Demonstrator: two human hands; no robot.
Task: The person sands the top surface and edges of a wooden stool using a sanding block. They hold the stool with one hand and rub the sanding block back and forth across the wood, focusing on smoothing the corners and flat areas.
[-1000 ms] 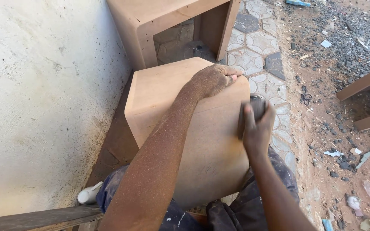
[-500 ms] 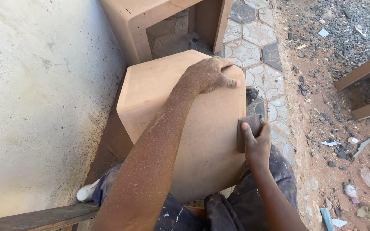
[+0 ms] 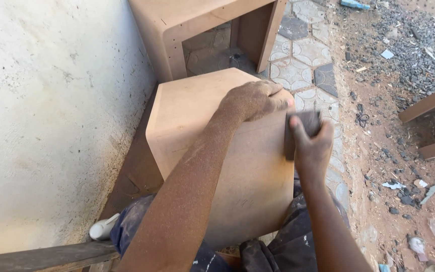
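A: From the head view, where are we now?

B: Our left hand (image 3: pixel 250 100) is clamped over the far top corner of the panel (image 3: pixel 217 151), fingers curled on its right edge. Our right hand (image 3: pixel 310 148) is closed around the dark sanding block (image 3: pixel 303 132), which presses against that same right edge, just below the left hand.

A: And what has changed over the last second?

B: The block dropped down the edge half a second ago and has now come back up, almost touching the left fingers. The left hand has kept its grip on the corner throughout. We judge that we are in the middle of back-and-forth strokes along this edge, near the top of one.

A: Where does the panel sit?

B: It leans tilted across our lap, its rounded left side toward the white wall (image 3: pixel 51 111). A second, open-sided box (image 3: pixel 202 30) of the same board stands beyond it on the patterned paving (image 3: pixel 303 55). Loose gravel and scraps lie well apart to the right.
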